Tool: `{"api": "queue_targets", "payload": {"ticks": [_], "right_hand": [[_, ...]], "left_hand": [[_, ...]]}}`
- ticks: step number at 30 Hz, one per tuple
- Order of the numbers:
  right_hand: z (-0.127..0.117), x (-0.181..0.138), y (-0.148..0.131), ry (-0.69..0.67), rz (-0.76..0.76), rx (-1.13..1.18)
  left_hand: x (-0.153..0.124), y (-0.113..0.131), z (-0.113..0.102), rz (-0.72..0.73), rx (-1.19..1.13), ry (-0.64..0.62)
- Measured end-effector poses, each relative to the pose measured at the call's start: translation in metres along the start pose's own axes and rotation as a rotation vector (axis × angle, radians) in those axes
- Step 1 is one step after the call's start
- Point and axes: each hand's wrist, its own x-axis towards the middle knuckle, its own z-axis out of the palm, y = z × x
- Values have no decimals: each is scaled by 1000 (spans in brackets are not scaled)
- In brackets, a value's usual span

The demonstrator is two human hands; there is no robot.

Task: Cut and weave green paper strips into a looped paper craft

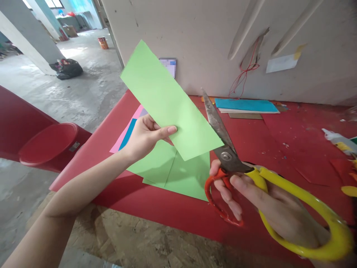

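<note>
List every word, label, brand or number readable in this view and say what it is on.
None can be read.
Card on the wall: blurred out.
Sticker on the red stool: too small.
Scissors, green paper: no print visible.
</note>
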Motion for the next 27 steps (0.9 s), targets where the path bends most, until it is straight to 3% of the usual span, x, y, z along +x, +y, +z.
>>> {"api": "queue_targets", "payload": {"ticks": [9,17,22,27], "right_hand": [[-3,-4,4,89,6,-82],[-5,-6,7,201,-98,-299],[-3,-8,6,199,19,-130],[2,-6,0,68,27,6]], "left_hand": [[2,1,-3,1,17,-33],[6,1,-7,-11,20,-16],[8,1,-7,-24,12,39],[9,-1,-7,-68,-52,64]]}}
